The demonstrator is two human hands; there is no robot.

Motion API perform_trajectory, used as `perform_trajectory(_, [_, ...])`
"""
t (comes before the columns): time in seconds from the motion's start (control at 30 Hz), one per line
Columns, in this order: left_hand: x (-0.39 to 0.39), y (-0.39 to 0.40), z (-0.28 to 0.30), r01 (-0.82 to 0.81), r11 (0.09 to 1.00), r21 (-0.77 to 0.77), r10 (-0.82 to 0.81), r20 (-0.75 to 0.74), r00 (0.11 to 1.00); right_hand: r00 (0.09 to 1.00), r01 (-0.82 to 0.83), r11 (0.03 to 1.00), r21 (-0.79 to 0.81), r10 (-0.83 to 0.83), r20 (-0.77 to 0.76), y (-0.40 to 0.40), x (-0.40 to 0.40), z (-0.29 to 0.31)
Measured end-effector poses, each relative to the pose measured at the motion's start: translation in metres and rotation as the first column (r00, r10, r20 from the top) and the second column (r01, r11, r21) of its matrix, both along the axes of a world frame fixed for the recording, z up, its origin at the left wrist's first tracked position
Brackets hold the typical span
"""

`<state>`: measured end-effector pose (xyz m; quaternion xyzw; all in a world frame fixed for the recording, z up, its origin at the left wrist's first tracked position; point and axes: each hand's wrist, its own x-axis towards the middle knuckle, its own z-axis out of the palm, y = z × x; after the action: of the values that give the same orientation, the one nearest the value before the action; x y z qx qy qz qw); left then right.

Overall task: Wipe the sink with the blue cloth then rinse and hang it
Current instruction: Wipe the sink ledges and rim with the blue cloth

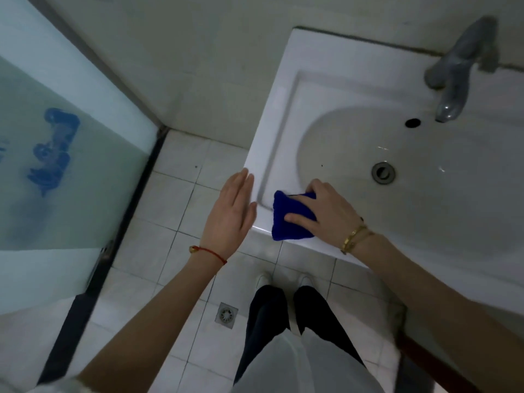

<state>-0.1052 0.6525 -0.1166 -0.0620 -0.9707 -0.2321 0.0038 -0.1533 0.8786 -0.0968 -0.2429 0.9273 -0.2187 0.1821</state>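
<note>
A person stands at a white sink [283, 89] on the right of the frame, the right hand [323, 214] pressing a folded blue cloth [289, 219] flat against the sink's near left corner, just below the centre of the frame. The grip is a flat press and not a pinch: fingers curl over the far edge of the cloth, the thumb lies along its near side, and the palm bears down, which suits scrubbing the rim. The cloth sits on the flat ledge beside the bowl and overhangs the front edge a little.

The left hand [232, 214] is spread, fingers straight and together, holding nothing. It rests against or just beside the sink's outer left edge; contact cannot be settled. It looks placed there to steady the body.

The tap [459, 80] at upper right shows no running water, and the drain [382, 172] lies well apart from the cloth. Wiping appears to be in its early part, with rinsing and hanging not yet done.

A frosted glass panel [71, 171] at left carries blurred blue marks that cannot be read. No brand or label is legible anywhere.
</note>
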Motion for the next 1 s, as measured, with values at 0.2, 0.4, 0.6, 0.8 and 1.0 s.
perform_trajectory(0.2, [-0.021,-0.005,-0.004,0.040,0.997,0.060,-0.039,-0.030,0.999,0.975,0.084,0.994,0.076,-0.066,-0.210,-0.039,0.012,-0.009])
perform_trajectory(0.4, [-0.050,-0.006,-0.006,0.111,0.991,0.078,-0.106,-0.072,0.992,0.979,0.123,0.991,0.059,-0.111,-0.172,0.004,0.030,-0.006])
perform_trajectory(0.6, [-0.058,0.006,-0.012,0.127,0.987,0.100,-0.120,-0.073,0.990,0.947,0.163,0.982,0.095,-0.129,-0.295,0.001,0.036,-0.009])
perform_trajectory(0.8, [-0.058,0.005,-0.014,0.114,0.986,0.123,-0.106,-0.072,0.992,0.968,0.163,0.985,-0.055,-0.170,-0.183,-0.035,0.021,-0.012])
perform_trajectory(1.0, [-0.058,0.005,-0.016,0.110,0.983,0.147,-0.100,-0.073,0.992,0.967,0.114,0.986,-0.124,-0.139,-0.215,0.007,0.034,-0.004])
